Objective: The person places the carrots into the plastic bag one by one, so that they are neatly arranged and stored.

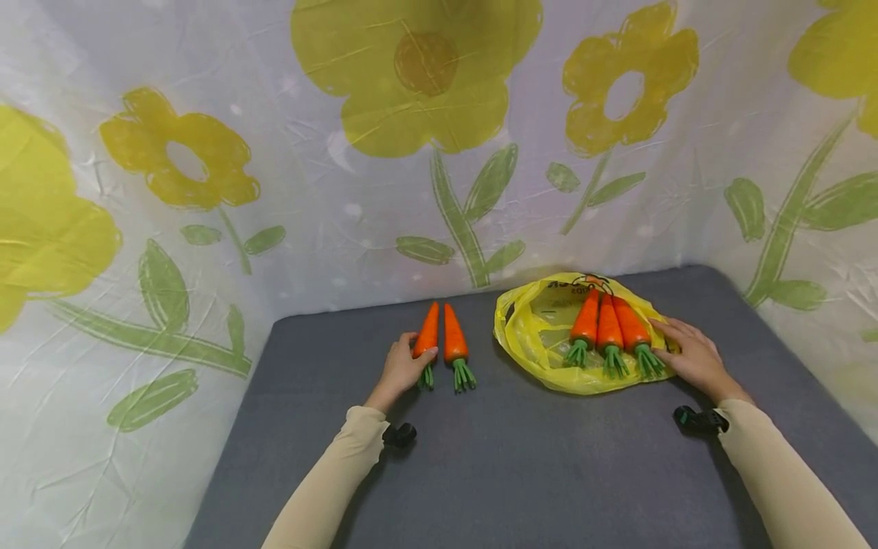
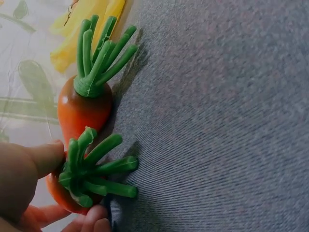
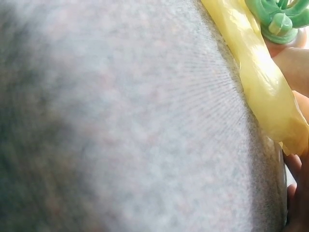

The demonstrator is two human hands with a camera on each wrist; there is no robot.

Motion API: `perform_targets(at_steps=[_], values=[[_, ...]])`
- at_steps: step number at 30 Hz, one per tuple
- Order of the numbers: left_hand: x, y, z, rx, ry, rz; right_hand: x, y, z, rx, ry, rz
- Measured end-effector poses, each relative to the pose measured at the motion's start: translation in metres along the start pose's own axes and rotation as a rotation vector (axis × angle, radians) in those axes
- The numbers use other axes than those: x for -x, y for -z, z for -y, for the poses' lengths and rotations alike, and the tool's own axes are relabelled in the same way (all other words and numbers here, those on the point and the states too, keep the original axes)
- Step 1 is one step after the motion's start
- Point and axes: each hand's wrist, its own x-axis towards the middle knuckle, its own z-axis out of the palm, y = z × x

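Note:
My left hand point(image 1: 401, 367) pinches an orange toy carrot point(image 1: 427, 332) between thumb and fingers; its green top point(image 2: 91, 176) points toward the left wrist camera. Just right of it lies a second carrot point(image 1: 454, 335), untouched. Farther right a yellow plastic bag point(image 1: 530, 358) lies spread with its mouth toward me. Three carrots point(image 1: 608, 329) rest side by side in the mouth, green tops nearest me. At the bag's right edge, my right hand point(image 1: 696, 357) grips the yellow plastic point(image 3: 265, 92), thumb on one side and fingers on the other, close to the rightmost carrot's top point(image 3: 280, 21).
A grey cloth-covered table point(image 1: 507, 457) lies under everything. Behind it and at both sides hangs a pale curtain point(image 1: 322, 229) printed with yellow flowers. Black wrist straps with cameras sit below each hand.

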Motion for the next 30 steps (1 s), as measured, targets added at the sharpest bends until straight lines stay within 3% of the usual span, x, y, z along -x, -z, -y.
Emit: perform_targets(at_steps=[30], values=[[0.0014,-0.0046,0.0006,0.029,0.022,-0.076,-0.0009,-0.0007,0.0003,0.006,-0.005,0.002]])
